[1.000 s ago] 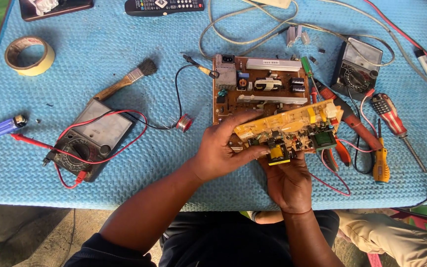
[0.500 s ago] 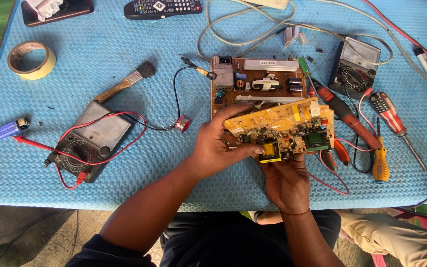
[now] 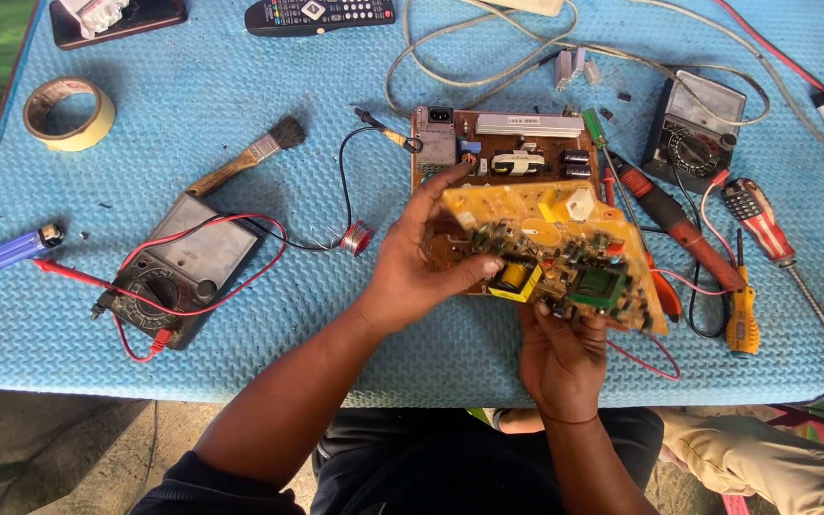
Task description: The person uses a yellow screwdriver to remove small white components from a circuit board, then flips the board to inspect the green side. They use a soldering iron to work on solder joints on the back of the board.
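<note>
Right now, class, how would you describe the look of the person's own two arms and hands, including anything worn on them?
Both hands are bare, with no gloves or rings to be seen. The left hand leads back along a bare forearm to a dark sleeve near the shoulder. The right hand has a thin dark band at the wrist, and its forearm is bare.

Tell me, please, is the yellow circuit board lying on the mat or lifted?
Lifted: both hands, left hand and right hand, hold the yellow circuit board tilted.

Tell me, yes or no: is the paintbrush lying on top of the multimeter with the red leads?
No, the paintbrush lies on the blue mat just above the multimeter, apart from it.
</note>
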